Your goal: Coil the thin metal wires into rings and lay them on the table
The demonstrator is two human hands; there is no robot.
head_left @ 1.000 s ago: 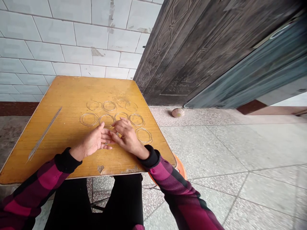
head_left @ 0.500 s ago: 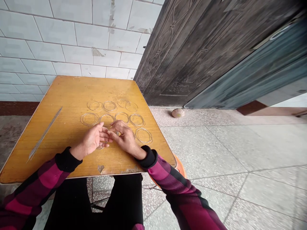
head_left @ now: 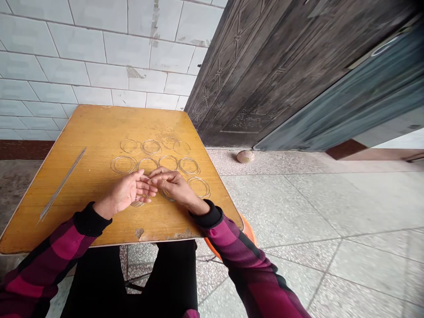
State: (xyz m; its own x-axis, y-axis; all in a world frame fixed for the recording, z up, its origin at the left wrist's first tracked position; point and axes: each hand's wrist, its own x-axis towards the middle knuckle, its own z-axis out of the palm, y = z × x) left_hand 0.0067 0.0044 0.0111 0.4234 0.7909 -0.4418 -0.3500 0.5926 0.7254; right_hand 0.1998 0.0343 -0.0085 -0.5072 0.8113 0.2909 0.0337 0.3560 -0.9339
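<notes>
Above the near part of the wooden table (head_left: 99,128), my left hand (head_left: 130,191) is turned palm up, fingers curled around a thin metal wire (head_left: 145,177) bent into a curve. My right hand (head_left: 174,187) meets it from the right, thumb and fingertips pinched on the same wire. Much of this wire is hidden by the fingers. Thin wire rings lie in rows beyond and beside the hands, among them one ring (head_left: 123,164) at the left, one (head_left: 188,165) at the right and one (head_left: 199,187) by my right wrist. Other rings are partly covered by my hands.
A bundle of straight wires (head_left: 62,184) lies along the table's left side. Behind the table is a white tiled wall (head_left: 99,48); a dark carved door (head_left: 245,88) stands to the right. A round stone-like object (head_left: 245,156) rests on the floor. An orange stool (head_left: 249,229) shows under the table's right edge.
My right hand has shifted slightly right and turned, its fingertips now drawn closer together on the wire. My left hand has barely moved. The rings on the table lie as before.
</notes>
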